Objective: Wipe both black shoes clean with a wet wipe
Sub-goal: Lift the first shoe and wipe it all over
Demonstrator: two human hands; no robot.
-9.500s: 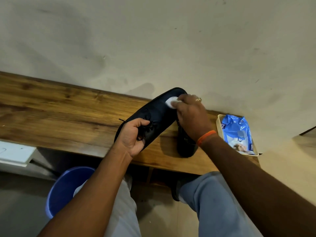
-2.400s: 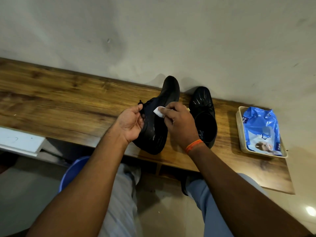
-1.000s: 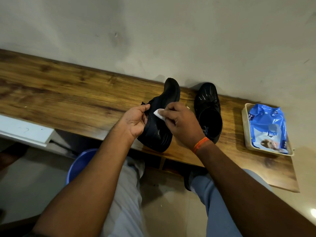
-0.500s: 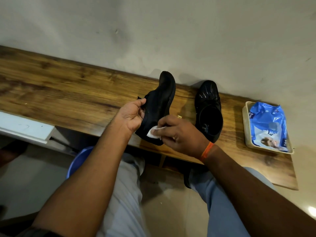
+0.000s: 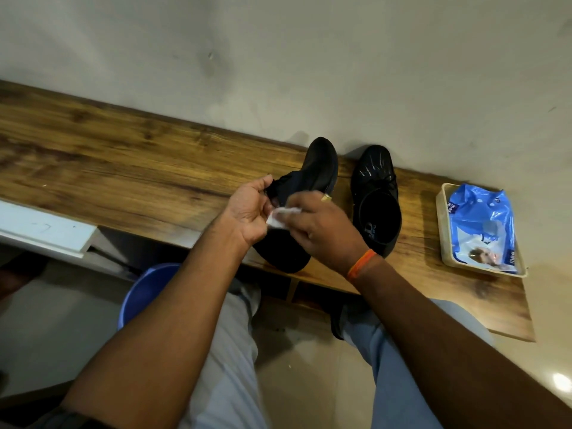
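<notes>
Two forearms reach forward over two knees in light trousers, with one blue bucket (image 5: 145, 289) on the floor below the left arm. The left hand (image 5: 247, 212) is curled around the lace side of one black shoe (image 5: 312, 171), thumb and fingers gripping it; the right hand (image 5: 322, 224), an orange band at its wrist, pinches one small white wet wipe (image 5: 278, 216) in bent fingers and presses it against that shoe's upper, just beside the left hand. The held shoe is tipped on its side on the wooden shelf (image 5: 123, 168), heel at the near edge, long axis running away from the person, toe toward the wall. The second black shoe (image 5: 376, 199) stands upright just to its right, parallel, toe also toward the wall, opening facing up. Farther right, one cream tray (image 5: 441, 230) holds one blue wipes packet (image 5: 483, 224).
</notes>
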